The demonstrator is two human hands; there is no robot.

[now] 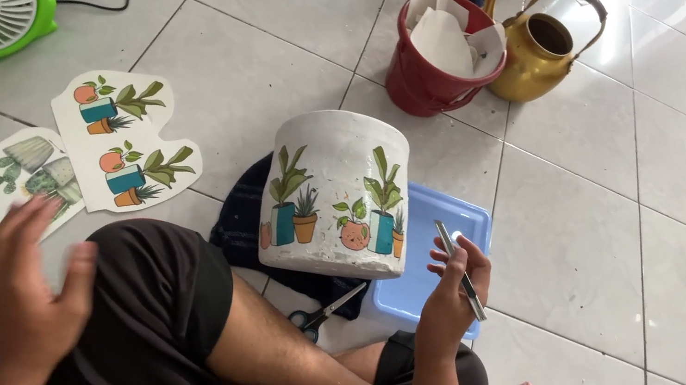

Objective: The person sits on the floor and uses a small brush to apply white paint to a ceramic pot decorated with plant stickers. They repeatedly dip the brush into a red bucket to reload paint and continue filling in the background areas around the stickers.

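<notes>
Grey tiled floor (638,226), person sitting cross-legged. Right hand (451,301) pinches a thin metal tool (461,270), just right of white painted pot (338,192) on dark cloth (240,217); blue tray (435,256) behind grip. Left hand (31,283) open, blurred, over paper cutouts (126,140). Bare tiles w/ room to right; red bucket (435,72), brass kettle (537,53) beyond pot.

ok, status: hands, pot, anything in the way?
Right hand grips thin metal tool. Left hand open over plant-print paper cutouts. White decorated pot upright on dark cloth; scissors beside knee.
</notes>
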